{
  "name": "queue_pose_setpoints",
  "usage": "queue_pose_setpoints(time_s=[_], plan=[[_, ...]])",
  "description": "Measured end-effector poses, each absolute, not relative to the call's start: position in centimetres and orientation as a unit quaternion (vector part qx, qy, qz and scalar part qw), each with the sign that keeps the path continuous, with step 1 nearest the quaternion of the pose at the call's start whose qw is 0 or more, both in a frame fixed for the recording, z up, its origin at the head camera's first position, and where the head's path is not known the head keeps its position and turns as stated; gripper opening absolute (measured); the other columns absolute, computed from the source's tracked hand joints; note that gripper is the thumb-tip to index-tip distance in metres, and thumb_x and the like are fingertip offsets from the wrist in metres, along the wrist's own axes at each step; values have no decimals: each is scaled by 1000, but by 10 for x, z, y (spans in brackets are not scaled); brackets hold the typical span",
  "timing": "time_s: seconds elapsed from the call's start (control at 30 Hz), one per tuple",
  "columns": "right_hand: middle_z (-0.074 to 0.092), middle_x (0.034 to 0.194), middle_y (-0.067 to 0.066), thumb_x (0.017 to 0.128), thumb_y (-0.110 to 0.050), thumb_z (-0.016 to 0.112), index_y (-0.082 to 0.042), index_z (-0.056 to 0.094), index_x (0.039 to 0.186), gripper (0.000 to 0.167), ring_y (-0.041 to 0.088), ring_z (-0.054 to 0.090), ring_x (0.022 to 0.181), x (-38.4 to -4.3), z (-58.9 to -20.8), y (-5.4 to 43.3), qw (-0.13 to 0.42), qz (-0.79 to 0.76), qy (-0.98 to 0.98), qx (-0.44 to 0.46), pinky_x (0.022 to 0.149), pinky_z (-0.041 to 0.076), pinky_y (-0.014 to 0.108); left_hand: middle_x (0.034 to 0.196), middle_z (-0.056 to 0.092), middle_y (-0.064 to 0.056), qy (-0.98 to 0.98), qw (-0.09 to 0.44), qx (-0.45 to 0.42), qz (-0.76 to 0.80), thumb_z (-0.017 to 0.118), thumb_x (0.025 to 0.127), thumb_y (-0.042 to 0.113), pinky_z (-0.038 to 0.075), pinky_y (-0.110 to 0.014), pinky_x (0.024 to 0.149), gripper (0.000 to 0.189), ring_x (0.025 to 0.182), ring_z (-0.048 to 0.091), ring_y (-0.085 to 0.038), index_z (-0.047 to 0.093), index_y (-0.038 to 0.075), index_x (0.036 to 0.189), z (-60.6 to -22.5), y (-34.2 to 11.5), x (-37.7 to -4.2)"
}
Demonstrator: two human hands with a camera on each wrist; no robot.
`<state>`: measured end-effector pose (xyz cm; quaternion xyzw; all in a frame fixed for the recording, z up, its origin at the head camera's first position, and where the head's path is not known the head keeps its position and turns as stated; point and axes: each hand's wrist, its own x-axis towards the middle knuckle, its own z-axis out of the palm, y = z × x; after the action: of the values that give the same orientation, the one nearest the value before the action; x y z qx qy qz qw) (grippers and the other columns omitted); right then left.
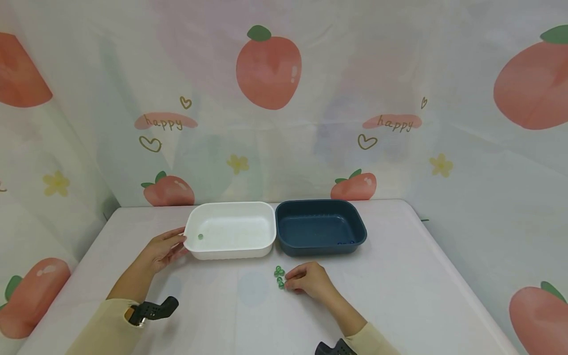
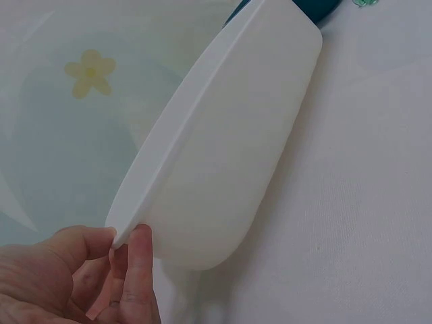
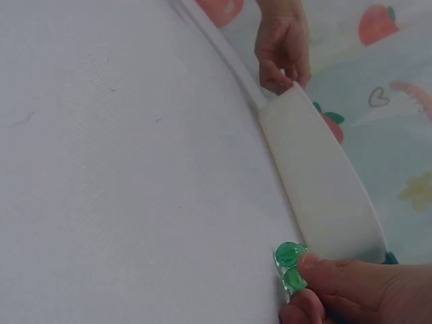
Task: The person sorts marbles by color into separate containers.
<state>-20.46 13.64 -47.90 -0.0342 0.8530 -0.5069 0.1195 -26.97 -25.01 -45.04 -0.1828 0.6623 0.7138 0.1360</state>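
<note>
My left hand (image 1: 166, 249) grips the rim of a white plastic basin (image 1: 235, 254) at its left end, thumb above and fingers below in the left wrist view. One small green bead (image 1: 200, 236) lies inside this basin. My right hand (image 1: 310, 281) is low over the table, thumb and forefinger apart, fingertips right at a little group of clear green beads (image 1: 279, 271). In the right wrist view two of these green beads (image 3: 290, 254) show at the fingertips; the rest are partly hidden by the thumb.
A dark blue basin (image 1: 321, 250) stands against the white one's right side, with a few small dark blue beads (image 1: 346, 242) in its near right corner. Both stand toward the back of the white-covered table (image 1: 213, 315). A printed fruit-pattern cloth (image 1: 275, 148) hangs behind.
</note>
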Motion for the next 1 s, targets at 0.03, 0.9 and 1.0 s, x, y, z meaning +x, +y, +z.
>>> queue_pose_setpoints(time_s=[0.03, 0.9, 1.0], plan=[[72, 80, 4, 77, -7, 82, 0, 76, 92, 18, 9, 63, 65, -205, -479, 136, 119, -505, 854, -34, 62, 59, 27, 106, 61, 5, 662, 136, -183, 714, 62, 97, 13, 59, -23, 78, 62, 82, 63, -5, 34, 5, 152, -450, -250, -270], [70, 81, 2, 79, -5, 80, -2, 76, 90, 11, 9, 62, 67, -205, -479, 135, 119, -497, 859, -28, 64, 59, 26, 106, 60, 4, 658, 134, -182, 718, 63, 97, 12, 59, -25, 80, 62, 81, 63, -5, 34, 4, 152, -447, -249, -269], [71, 82, 2, 81, -6, 79, -2, 76, 91, 12, 9, 63, 69, -204, -479, 135, 122, -499, 858, -26, 65, 60, 27, 105, 59, 5, 659, 136, -181, 718, 62, 97, 11, 59, -25, 82, 62, 82, 62, -5, 34, 4, 152, -447, -248, -268]])
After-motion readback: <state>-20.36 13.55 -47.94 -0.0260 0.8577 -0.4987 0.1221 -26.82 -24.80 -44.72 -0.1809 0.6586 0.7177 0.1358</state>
